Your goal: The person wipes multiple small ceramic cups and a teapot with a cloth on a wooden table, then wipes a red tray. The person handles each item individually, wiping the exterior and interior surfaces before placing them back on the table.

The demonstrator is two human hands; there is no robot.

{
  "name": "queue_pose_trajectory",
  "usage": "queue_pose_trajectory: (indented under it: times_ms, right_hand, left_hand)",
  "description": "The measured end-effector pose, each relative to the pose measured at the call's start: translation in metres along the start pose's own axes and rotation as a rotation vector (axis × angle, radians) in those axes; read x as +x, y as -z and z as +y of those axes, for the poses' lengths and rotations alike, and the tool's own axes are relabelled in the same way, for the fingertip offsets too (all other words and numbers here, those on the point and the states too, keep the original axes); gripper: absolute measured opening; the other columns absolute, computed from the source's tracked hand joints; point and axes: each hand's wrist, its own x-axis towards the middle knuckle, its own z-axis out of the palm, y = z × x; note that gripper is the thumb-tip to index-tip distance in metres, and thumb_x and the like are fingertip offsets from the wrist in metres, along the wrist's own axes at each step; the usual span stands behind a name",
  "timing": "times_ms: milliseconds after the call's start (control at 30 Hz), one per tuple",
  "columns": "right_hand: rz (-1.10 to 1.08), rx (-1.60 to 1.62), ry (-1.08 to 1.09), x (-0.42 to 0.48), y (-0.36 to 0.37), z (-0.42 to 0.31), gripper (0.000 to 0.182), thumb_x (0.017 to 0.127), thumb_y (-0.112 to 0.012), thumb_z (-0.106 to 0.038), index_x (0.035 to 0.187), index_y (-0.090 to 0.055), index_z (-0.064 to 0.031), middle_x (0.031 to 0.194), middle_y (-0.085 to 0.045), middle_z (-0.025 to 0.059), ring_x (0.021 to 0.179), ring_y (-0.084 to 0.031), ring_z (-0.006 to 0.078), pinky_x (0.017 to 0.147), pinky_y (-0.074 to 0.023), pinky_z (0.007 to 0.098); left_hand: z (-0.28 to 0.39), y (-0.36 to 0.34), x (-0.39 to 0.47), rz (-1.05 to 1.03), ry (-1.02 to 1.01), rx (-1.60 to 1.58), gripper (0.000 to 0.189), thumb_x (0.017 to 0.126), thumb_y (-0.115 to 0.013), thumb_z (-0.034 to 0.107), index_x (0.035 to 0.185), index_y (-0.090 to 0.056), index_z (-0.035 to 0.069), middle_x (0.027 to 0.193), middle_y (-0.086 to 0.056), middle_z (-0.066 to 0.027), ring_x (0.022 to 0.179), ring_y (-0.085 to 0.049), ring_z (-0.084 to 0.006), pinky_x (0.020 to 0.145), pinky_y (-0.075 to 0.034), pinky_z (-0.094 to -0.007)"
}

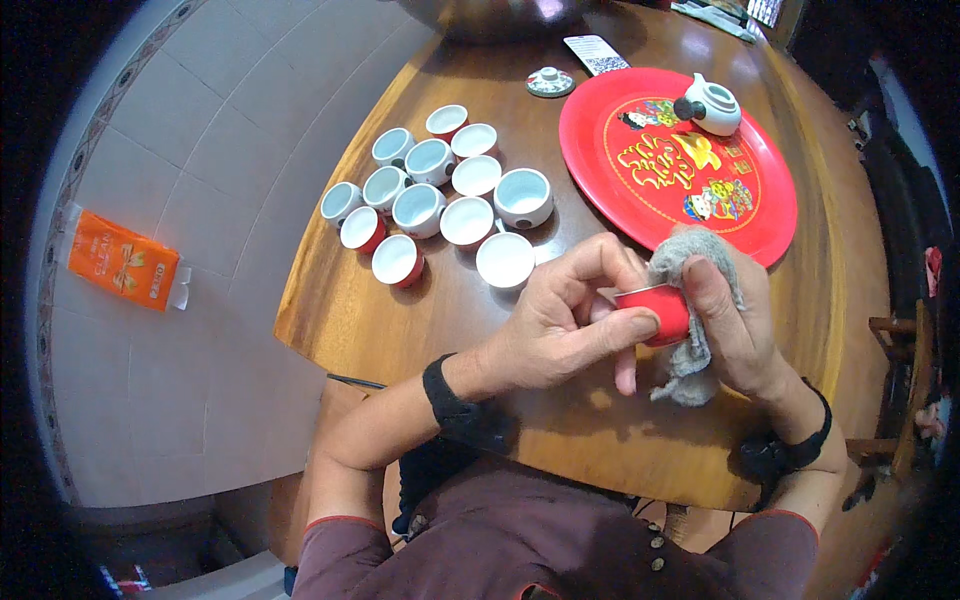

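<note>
My left hand (574, 322) grips a small red cup (655, 313) between thumb and fingers, its rim tilted up and to the left. Wrapped partly in a grey cloth (694, 262), my right hand (731, 315) presses that cloth against the cup's right side. Part of the cloth hangs down below the cup. Beyond my left hand stand several small cups, some red outside with white insides, such as a red cup (397, 261), and some white with dark spots, such as a white cup (523, 198). They stand upright on the wooden table (345, 315).
A round red tray (592, 180) at the right carries a small white teapot (716, 109) with a dark handle. Near it lie a patterned lid (550, 82) and a printed card (595, 54). An orange packet (124, 260) is at the far left, against the tiled surface.
</note>
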Motion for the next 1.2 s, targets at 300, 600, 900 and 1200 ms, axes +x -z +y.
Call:
queue_pose_trajectory:
  times_ms: [300, 600, 900, 1200]
  right_hand:
    - [0.127, 0.782, -0.31, 0.006, -0.011, 0.008, 0.04, 0.095, -0.049, -0.037, 0.112, -0.055, -0.0017, 0.097, -0.061, 0.0049, 0.085, -0.059, 0.0095, 0.074, -0.0484, 0.0235]
    - [0.137, 0.169, -0.024, -0.004, -0.021, 0.008, 0.03, 0.09, -0.059, -0.012, 0.117, -0.054, 0.0002, 0.103, -0.058, 0.0038, 0.093, -0.055, 0.0094, 0.078, -0.0455, 0.0248]
    - [0.061, -0.329, 0.431, 0.001, -0.018, 0.031, 0.034, 0.075, -0.071, -0.006, 0.106, -0.058, 0.0039, 0.104, -0.057, 0.0175, 0.09, -0.06, 0.031, 0.076, -0.0484, 0.0331]
    - [0.102, -0.341, 0.348, 0.008, -0.009, 0.035, 0.028, 0.074, -0.069, -0.002, 0.101, -0.06, 0.0014, 0.09, -0.059, 0.0127, 0.078, -0.061, 0.0273, 0.068, -0.048, 0.0341]
  left_hand:
    - [0.006, 0.007, 0.003, -0.037, -0.004, -0.271, 0.017, 0.095, -0.05, 0.014, 0.103, -0.04, 0.004, 0.096, -0.057, -0.0111, 0.07, -0.066, -0.0227, 0.058, -0.057, -0.0292]
    - [-0.009, 0.005, 0.01, 0.226, -0.226, 0.435, 0.056, 0.094, -0.052, 0.035, 0.136, -0.03, 0.005, 0.117, -0.051, -0.011, 0.105, -0.053, -0.0176, 0.084, -0.046, -0.028]
    - [-0.005, 0.008, 0.006, 0.232, -0.187, 0.575, 0.05, 0.097, -0.039, 0.042, 0.128, -0.038, 0.003, 0.105, -0.053, -0.0085, 0.092, -0.052, -0.0124, 0.079, -0.044, -0.026]
    - [-0.008, 0.009, 0.011, 0.291, -0.084, 0.511, 0.045, 0.099, -0.038, 0.036, 0.13, -0.034, 0.005, 0.109, -0.054, -0.0102, 0.098, -0.054, -0.017, 0.082, -0.045, -0.03]
